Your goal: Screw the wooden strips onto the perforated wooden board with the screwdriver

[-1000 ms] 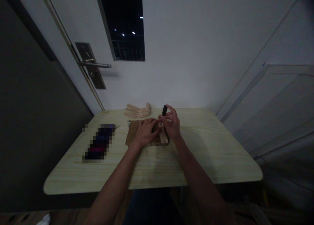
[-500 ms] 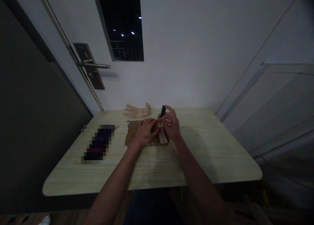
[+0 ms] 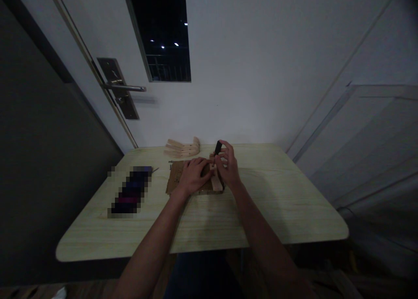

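My right hand point(image 3: 229, 168) grips a small tool with a black handle point(image 3: 217, 148), held upright over a pale wooden strip point(image 3: 216, 183). That strip lies on a brown board point(image 3: 176, 177) on the light wooden table point(image 3: 202, 220). My left hand point(image 3: 193, 175) rests palm down on the board, its fingers curled and pressing by the strip. The tool's tip is hidden behind my fingers.
A stack of curved pale wooden pieces point(image 3: 182, 147) lies at the table's far edge. A blurred dark object point(image 3: 129, 190) sits on the left of the table. A door with a metal handle point(image 3: 126, 88) stands to the left, a white wall behind.
Both hands stay at the same spot on the board; the tool's handle has barely shifted. The view has drifted a little.
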A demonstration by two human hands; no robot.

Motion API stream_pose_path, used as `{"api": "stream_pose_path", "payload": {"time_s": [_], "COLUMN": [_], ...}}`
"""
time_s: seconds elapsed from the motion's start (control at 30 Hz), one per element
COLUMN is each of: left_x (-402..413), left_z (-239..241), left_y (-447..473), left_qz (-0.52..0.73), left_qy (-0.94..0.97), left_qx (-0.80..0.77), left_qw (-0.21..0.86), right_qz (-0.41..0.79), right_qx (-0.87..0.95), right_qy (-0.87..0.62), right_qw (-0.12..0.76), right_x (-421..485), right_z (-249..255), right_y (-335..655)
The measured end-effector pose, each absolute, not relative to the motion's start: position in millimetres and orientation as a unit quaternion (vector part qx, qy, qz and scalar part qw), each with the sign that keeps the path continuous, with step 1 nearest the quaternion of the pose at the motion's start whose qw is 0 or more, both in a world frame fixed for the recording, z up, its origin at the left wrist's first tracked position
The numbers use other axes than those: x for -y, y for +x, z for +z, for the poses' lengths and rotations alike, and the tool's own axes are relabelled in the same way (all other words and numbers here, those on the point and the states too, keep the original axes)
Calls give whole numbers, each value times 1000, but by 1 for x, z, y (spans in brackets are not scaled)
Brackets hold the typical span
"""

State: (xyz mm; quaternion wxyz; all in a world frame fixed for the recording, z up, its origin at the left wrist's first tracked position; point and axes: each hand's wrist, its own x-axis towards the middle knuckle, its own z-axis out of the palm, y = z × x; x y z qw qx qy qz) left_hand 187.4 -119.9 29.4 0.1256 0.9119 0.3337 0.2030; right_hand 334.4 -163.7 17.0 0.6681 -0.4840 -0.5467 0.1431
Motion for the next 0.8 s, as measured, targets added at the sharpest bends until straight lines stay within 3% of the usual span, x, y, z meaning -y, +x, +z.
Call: {"api": "stream_pose_path", "payload": {"time_s": [0.8], "left_x": [119], "left_z": [27], "left_y": [187], "left_qz": [206], "left_qy": [913], "left_qx": [-328], "left_qw": [125], "right_qz": [174], "right_qx": [555], "right_qy": [-462], "right_qw": [670], "right_x": [161], "right_z": [14], "right_y": [338]}}
